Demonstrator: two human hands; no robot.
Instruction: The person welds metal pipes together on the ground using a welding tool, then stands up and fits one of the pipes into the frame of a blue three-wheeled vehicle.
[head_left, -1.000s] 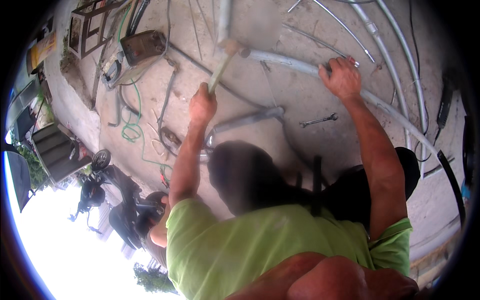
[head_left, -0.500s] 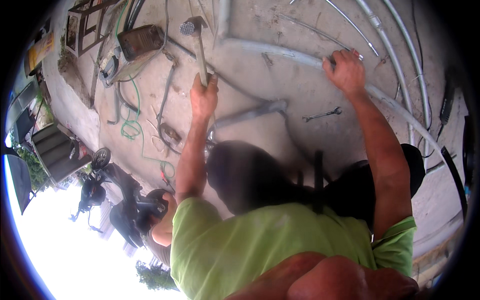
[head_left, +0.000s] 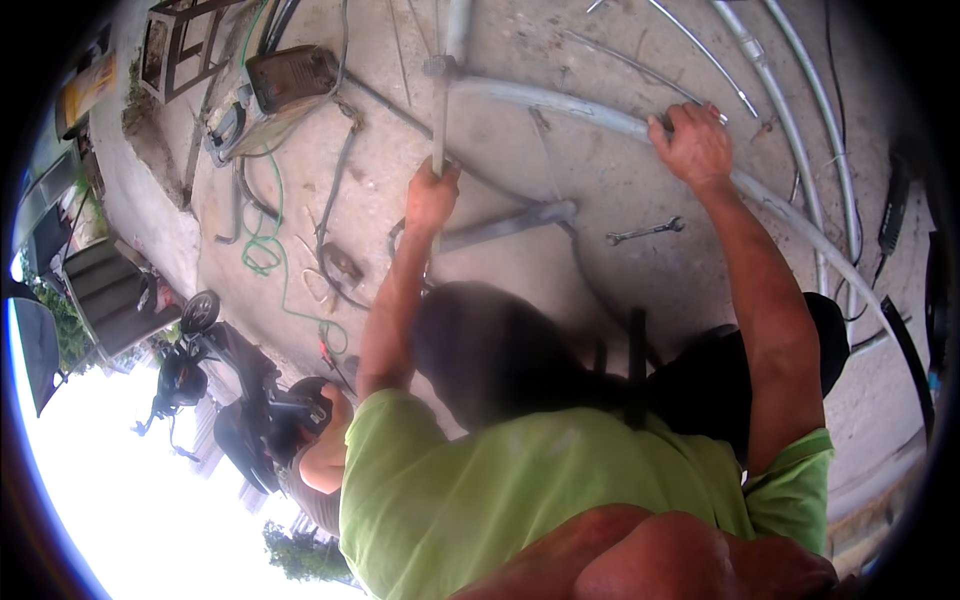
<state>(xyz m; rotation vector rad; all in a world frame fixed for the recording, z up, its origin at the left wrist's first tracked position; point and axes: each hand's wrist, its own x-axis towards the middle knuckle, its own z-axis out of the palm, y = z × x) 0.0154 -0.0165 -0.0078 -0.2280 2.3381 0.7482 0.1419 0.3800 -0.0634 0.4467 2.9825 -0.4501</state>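
My left hand is closed round the handle of a hammer. Its head is at the left end of a grey metal pipe, by the corner where another pipe runs away from me; whether they touch I cannot tell. Over the pipe's middle lies my right hand, fingers curled round it. A small red and silver bit shows by its fingertips, too small to name. From there the pipe bends back toward my right side. Nearer me, an open-end wrench lies on the concrete.
An angled grey metal bar lies before my knees. Leftward are a boxy machine with cables, green cord and a rusty metal frame. More long pipes lie on the right. Behind, at left, a person is beside a motorcycle.
My left hand has swung the hammer to the right, bringing its head to the pipe's left end. My right hand stays on the pipe.
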